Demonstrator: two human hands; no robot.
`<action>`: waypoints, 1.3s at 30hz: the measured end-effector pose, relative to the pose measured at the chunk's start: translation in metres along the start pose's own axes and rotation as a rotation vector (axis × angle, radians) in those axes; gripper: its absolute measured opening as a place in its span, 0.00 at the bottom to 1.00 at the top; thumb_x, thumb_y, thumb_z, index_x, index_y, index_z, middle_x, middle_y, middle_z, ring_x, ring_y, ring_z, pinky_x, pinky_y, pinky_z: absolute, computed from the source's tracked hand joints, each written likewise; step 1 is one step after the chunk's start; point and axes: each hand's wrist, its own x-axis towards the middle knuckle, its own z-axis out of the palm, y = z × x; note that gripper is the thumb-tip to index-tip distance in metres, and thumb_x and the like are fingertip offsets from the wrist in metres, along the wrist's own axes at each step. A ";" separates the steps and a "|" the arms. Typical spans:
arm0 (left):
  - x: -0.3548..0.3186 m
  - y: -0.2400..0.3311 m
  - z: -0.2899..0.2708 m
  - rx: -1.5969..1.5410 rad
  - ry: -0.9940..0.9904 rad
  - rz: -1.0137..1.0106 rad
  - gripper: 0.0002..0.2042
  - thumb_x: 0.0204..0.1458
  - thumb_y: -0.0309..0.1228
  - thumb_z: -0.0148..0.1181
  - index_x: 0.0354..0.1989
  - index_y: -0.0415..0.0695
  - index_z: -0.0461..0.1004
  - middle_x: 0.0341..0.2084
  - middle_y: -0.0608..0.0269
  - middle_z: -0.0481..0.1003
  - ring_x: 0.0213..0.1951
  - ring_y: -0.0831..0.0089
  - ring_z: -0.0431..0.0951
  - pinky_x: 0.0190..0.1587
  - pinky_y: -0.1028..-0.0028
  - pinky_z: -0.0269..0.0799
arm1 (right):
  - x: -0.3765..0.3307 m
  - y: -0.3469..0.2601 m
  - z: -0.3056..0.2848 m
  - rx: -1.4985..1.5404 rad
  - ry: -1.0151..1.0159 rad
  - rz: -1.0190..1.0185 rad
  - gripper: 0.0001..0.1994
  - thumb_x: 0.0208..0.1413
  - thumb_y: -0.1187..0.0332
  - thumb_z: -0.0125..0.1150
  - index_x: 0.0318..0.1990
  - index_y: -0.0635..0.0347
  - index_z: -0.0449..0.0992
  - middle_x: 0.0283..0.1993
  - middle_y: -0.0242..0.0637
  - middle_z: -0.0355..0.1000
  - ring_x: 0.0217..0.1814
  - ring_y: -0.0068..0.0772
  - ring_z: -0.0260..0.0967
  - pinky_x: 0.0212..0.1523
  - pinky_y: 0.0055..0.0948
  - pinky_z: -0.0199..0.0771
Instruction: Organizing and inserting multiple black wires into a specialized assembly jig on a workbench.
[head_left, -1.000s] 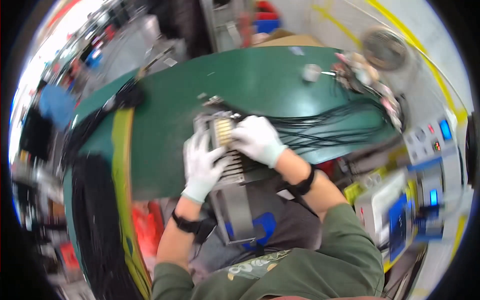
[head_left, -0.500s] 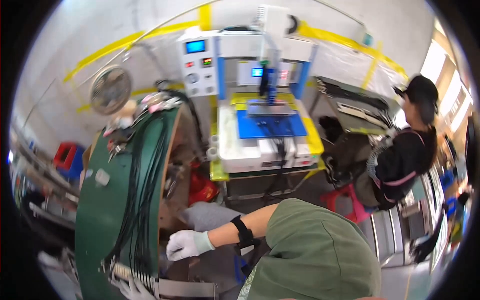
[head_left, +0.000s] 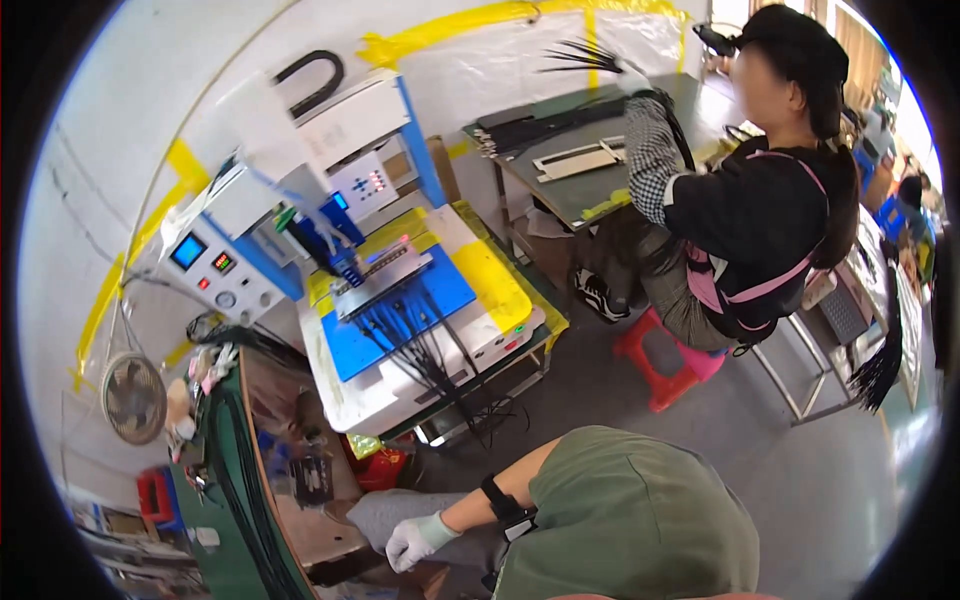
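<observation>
Your R hand [head_left: 412, 545], fingers curled together, has blk cables [head_left: 238, 490] at its 10 o'clock, prob light & limp, best gripped mid-bundle.

R hand [head_left: 415, 541]: wht glove [head_left: 402, 548], pale cuff [head_left: 437, 529]. Blk forearm strap [head_left: 497, 492] w/ sm. box [head_left: 519, 525]. Olive short slv [head_left: 640, 500].

No readable text — the small display [head_left: 222, 262] on the control box [head_left: 230, 282] perhaps shows digits.

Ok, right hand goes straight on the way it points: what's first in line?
Probably the edge of the green-topped workbench; depth is unclear, so the right hand might pass below the top instead.
</observation>
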 end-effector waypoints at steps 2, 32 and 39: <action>0.049 -0.009 -0.001 0.049 0.031 0.042 0.19 0.62 0.43 0.52 0.55 0.46 0.77 0.55 0.43 0.72 0.55 0.40 0.68 0.61 0.47 0.62 | 0.001 0.001 -0.001 -0.010 -0.046 -0.054 0.09 0.54 0.64 0.64 0.38 0.58 0.83 0.30 0.32 0.80 0.32 0.25 0.77 0.37 0.28 0.75; 0.171 0.087 -0.042 0.343 0.190 0.325 0.18 0.61 0.42 0.52 0.53 0.48 0.76 0.50 0.47 0.73 0.50 0.43 0.70 0.55 0.47 0.64 | -0.013 0.011 -0.020 0.096 -0.056 -0.251 0.11 0.58 0.58 0.64 0.38 0.55 0.84 0.39 0.36 0.81 0.40 0.36 0.77 0.42 0.38 0.75; 0.173 0.093 -0.042 0.378 0.237 0.355 0.17 0.60 0.42 0.52 0.53 0.49 0.76 0.49 0.48 0.73 0.49 0.43 0.70 0.53 0.46 0.65 | -0.010 0.015 -0.017 0.036 -0.067 -0.216 0.11 0.59 0.58 0.64 0.39 0.55 0.84 0.40 0.36 0.81 0.41 0.36 0.77 0.42 0.38 0.75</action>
